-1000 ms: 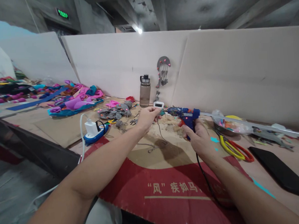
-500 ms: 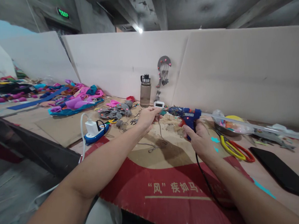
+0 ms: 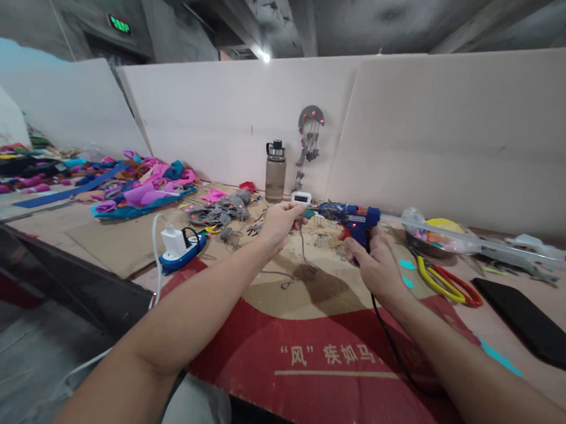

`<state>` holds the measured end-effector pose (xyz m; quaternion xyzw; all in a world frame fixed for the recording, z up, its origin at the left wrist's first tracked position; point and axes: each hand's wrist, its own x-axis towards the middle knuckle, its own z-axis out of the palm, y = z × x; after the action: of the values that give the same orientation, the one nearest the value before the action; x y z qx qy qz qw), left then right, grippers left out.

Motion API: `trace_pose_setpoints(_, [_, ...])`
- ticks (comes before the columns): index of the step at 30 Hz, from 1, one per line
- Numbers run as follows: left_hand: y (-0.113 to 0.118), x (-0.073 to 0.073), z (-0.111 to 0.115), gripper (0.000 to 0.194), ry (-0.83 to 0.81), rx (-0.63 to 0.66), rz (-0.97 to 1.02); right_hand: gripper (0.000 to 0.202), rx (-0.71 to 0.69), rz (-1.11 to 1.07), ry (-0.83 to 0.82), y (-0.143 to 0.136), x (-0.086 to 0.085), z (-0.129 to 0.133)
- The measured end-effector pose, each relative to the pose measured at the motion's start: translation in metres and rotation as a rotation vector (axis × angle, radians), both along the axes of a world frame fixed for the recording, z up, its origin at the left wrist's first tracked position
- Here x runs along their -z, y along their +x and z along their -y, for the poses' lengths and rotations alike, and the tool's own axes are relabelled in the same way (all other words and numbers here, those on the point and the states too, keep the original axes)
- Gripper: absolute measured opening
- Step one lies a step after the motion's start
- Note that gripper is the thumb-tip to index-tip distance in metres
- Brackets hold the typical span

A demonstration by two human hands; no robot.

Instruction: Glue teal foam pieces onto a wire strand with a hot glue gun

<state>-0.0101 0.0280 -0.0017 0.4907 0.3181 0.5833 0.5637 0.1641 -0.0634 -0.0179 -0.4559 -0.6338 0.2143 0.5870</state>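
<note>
The right hand [image 3: 379, 263] grasps the blue glue gun [image 3: 349, 215] by its handle, above the cardboard sheet [image 3: 279, 305]; just beside the nozzle [image 3: 313, 207], the left hand [image 3: 279, 226] pinches a grey cord [image 3: 303, 244]. With tip and fingers so near, a slip of either hand could burn skin or misplace glue; the trailing clear glue stick [image 3: 461, 234] could snag at the bowl [image 3: 429, 248] and swing the tip. The nozzle points left, toward the pinch; the gun's long axis lies crosswise, nearly level.
</note>
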Motion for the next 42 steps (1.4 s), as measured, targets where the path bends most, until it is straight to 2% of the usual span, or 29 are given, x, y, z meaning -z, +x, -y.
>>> trace_pose_setpoints(4, [0.001, -0.001, 0.001, 0.014, -0.008, 0.012, 0.003, 0.019, 0.015, 0.031, 0.033, 0.0, -0.001, 0.001])
trace_pose_setpoints(10, [-0.001, -0.001, 0.0, 0.014, -0.007, -0.007, 0.004, 0.024, 0.081, 0.098, 0.009, 0.002, 0.004, 0.0])
trace_pose_setpoints(17, [0.001, -0.004, 0.004, 0.013, -0.045, 0.014, 0.022, 0.021, 0.057, 0.066, 0.03, 0.001, 0.003, 0.0])
trace_pose_setpoints(23, [-0.001, -0.001, 0.001, 0.012, -0.02, 0.004, 0.027, 0.024, 0.076, 0.071, 0.047, 0.002, 0.008, -0.004])
trace_pose_setpoints(27, [-0.003, 0.0, -0.001, 0.013, -0.014, -0.01, 0.047, 0.021, 0.055, 0.044, 0.039, 0.002, 0.004, -0.001])
trace_pose_setpoints(31, [-0.003, 0.001, -0.002, 0.014, 0.012, 0.0, 0.057, 0.025, 0.072, -0.08, -0.086, 0.01, 0.002, -0.005])
trace_pose_setpoints(35, [-0.001, 0.0, 0.0, 0.011, 0.02, -0.01, 0.055, 0.03, 0.107, -0.17, -0.276, 0.027, 0.014, -0.023])
trace_pose_setpoints(37, [0.0, -0.001, 0.002, 0.012, 0.025, -0.015, 0.045, 0.026, 0.159, -0.073, -0.374, 0.038, 0.023, -0.033])
trace_pose_setpoints(39, [0.001, -0.002, 0.005, 0.013, 0.042, -0.005, 0.022, 0.023, 0.243, 0.135, -0.409, 0.05, 0.031, -0.041])
trace_pose_setpoints(42, [0.004, -0.002, 0.01, 0.011, 0.096, 0.003, -0.027, 0.022, 0.474, 0.513, -0.268, 0.06, 0.034, -0.043])
